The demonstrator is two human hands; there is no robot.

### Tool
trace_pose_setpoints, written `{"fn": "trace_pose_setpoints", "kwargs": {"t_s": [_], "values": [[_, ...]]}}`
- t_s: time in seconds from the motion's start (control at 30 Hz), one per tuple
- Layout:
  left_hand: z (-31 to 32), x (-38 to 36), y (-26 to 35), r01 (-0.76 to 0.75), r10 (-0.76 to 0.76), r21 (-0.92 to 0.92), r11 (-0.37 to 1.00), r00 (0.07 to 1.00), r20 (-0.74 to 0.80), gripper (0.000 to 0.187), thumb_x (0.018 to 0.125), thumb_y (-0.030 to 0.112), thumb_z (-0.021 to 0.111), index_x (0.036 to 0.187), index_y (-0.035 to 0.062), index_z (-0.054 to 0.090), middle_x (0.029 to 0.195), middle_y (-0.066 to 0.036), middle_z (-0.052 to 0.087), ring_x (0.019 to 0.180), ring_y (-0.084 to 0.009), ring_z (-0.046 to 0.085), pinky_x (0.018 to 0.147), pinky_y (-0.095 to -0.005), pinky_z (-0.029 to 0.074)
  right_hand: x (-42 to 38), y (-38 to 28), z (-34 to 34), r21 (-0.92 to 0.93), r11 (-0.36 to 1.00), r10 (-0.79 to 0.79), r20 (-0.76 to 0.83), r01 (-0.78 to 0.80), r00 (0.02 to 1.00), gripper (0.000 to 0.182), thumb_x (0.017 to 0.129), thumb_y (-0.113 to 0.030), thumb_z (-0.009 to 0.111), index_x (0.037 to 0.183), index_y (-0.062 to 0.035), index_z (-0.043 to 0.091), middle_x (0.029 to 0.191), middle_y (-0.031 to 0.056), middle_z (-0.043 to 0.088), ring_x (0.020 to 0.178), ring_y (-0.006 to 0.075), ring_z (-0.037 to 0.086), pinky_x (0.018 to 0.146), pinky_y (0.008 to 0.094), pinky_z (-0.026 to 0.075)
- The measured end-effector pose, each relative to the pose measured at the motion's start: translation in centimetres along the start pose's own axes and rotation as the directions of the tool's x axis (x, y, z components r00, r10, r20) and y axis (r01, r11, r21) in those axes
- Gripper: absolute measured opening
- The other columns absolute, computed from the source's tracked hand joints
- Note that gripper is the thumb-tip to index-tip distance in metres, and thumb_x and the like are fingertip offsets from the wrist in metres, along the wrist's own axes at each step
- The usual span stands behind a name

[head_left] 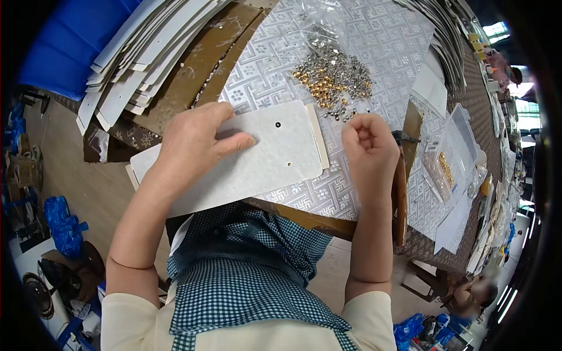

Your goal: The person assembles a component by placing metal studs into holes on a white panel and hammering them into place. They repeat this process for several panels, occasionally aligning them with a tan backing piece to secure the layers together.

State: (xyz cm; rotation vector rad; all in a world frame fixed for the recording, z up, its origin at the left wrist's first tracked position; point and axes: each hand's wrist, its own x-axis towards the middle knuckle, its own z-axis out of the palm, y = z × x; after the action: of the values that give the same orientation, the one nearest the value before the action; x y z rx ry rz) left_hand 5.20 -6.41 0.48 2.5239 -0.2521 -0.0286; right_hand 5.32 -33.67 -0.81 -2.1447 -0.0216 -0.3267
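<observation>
In the head view, a stack of white panels with rounded corners lies at the table's front edge. Two small dark spots, like holes or studs, mark the top panel near its right end. My left hand grips the panels' far left side, its thumb flat on top and its fingertips out of sight. Right of the panels, my right hand is closed with the fingers curled in; whatever it may hold is hidden. Just beyond that hand lies a pile of small silver and gold metal studs on patterned silvery sheeting.
A wooden-handled tool with a dark head lies close by my right forearm. Further right is a clear plastic box with gold pieces. Long white panels are stacked at the left, beside a blue bin. A plastic bag sits behind the studs.
</observation>
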Motion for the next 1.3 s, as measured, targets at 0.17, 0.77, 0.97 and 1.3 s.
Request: {"fn": "trace_pose_setpoints", "kwargs": {"t_s": [0.17,0.77,0.97,1.3], "values": [[-0.2,0.1,0.0,0.020,-0.019,-0.016,1.000,0.999,0.043,0.051,0.074,0.042,0.084,0.093,-0.0021,0.067,0.084,-0.017,0.068,0.075,-0.0314,0.066,0.068,-0.0397,0.051,-0.8,-2.0,0.0,0.317,0.946,0.018,0.156,-0.067,0.988,0.012,0.083,0.011,0.066,0.087,-0.0011,0.066,0.079,0.0031,0.066,0.063,0.0031,0.057,0.058,0.0201,0.047],[-0.1,0.1,-0.5,-0.013,0.012,0.014,1.000,0.998,0.061,0.050,0.077,0.045,0.081,0.094,-0.0005,0.067,0.084,-0.015,0.067,0.075,-0.0313,0.067,0.067,-0.0401,0.051,-2.1,-2.3,1.4,-0.013,0.944,-0.291,0.433,0.329,0.853,0.012,0.073,-0.006,0.081,0.083,-0.0100,0.074,0.082,0.0005,0.066,0.070,0.0162,0.065,0.060,0.0289,0.051],[-0.1,0.1,-0.4,-0.020,0.018,0.030,0.999,0.998,0.052,0.050,0.077,0.045,0.081,0.094,-0.0002,0.067,0.084,-0.014,0.067,0.075,-0.0308,0.067,0.067,-0.0402,0.051,-1.8,-2.4,1.2,0.014,0.956,-0.268,0.447,0.293,0.853,0.011,0.077,-0.003,0.077,0.086,-0.0090,0.074,0.083,0.0020,0.067,0.067,0.0156,0.064,0.058,0.0283,0.050],[-0.2,0.1,-0.3,0.006,-0.007,0.011,1.000,0.998,0.060,0.050,0.076,0.044,0.082,0.093,-0.0001,0.066,0.084,-0.015,0.067,0.076,-0.0318,0.066,0.068,-0.0406,0.050,-2.2,-2.9,1.2,-0.080,0.977,-0.164,0.317,0.198,0.934,0.019,0.078,0.002,0.074,0.092,-0.0067,0.065,0.080,0.0021,0.063,0.061,0.0122,0.057,0.055,0.0255,0.045]]}}
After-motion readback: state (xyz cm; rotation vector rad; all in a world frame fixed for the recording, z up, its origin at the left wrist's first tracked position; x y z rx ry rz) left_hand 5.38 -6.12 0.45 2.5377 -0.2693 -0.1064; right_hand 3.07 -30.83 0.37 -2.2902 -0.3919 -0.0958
